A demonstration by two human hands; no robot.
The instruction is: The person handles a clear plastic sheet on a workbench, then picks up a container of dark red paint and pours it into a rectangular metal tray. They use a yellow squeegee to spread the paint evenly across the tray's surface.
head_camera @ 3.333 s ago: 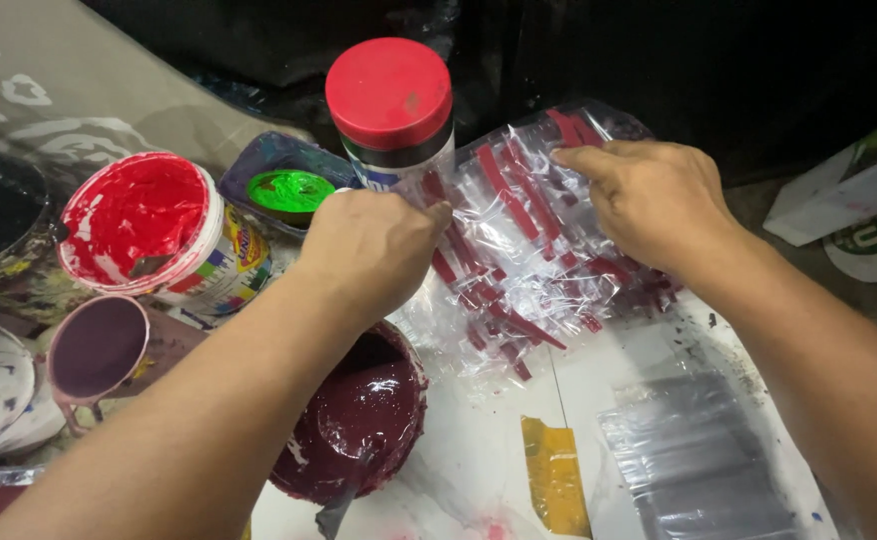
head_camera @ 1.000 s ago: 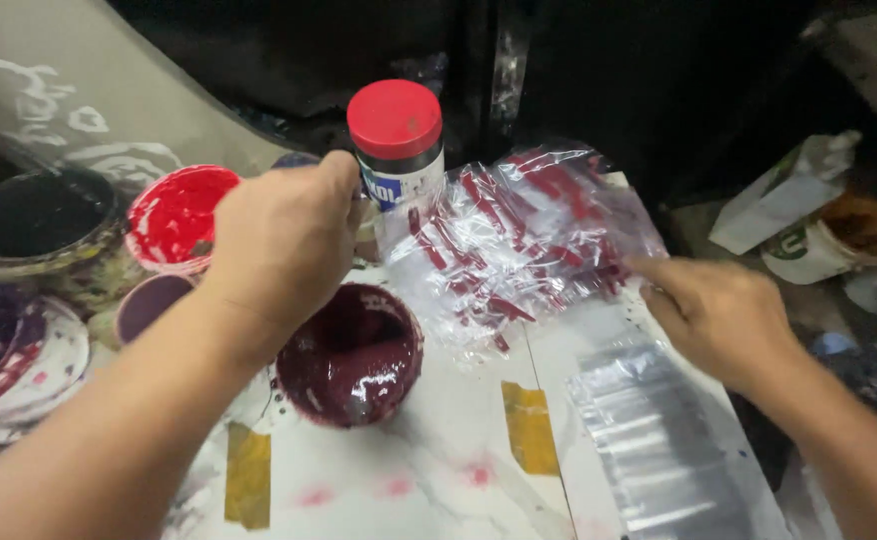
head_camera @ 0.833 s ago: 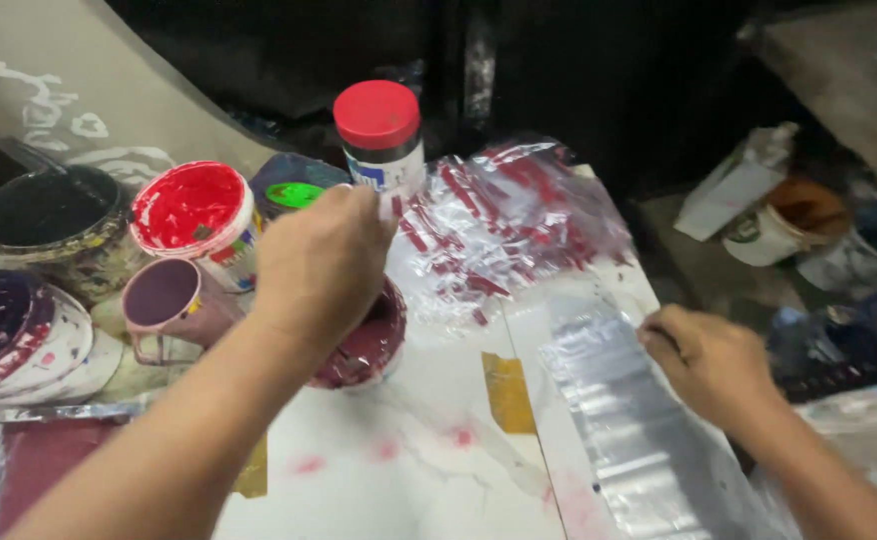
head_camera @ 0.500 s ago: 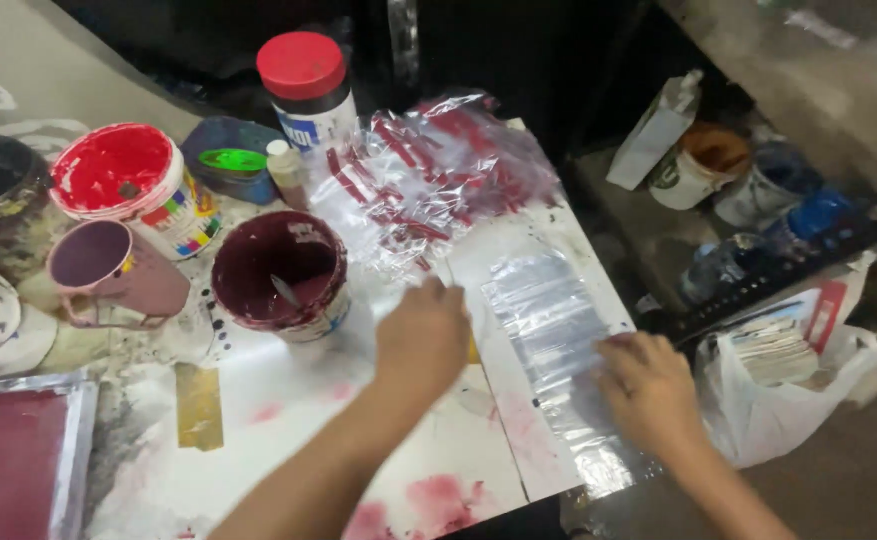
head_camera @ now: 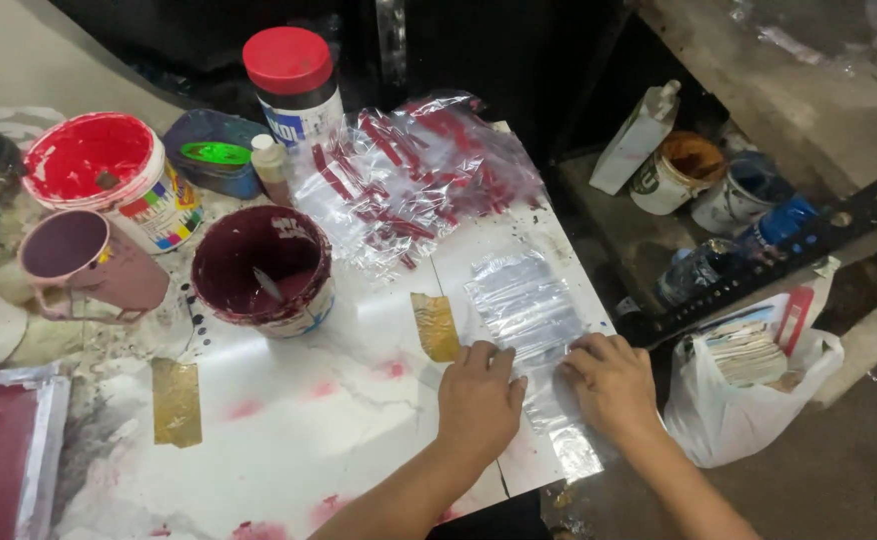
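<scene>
Resting flat, both hands [head_camera: 544, 385] on clear plastic sleeves [head_camera: 524, 305]

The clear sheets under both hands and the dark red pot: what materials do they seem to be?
Clear sheets: thin glossy plastic film, probably; see-through, wrinkled, catching light. Dark red pot: likely plastic, paint-smeared; coating hides the surface.

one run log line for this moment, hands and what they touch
left hand: flat on clear plastic bags | right hand: on same bags | beside: maroon paint tub | surface: white board
</scene>
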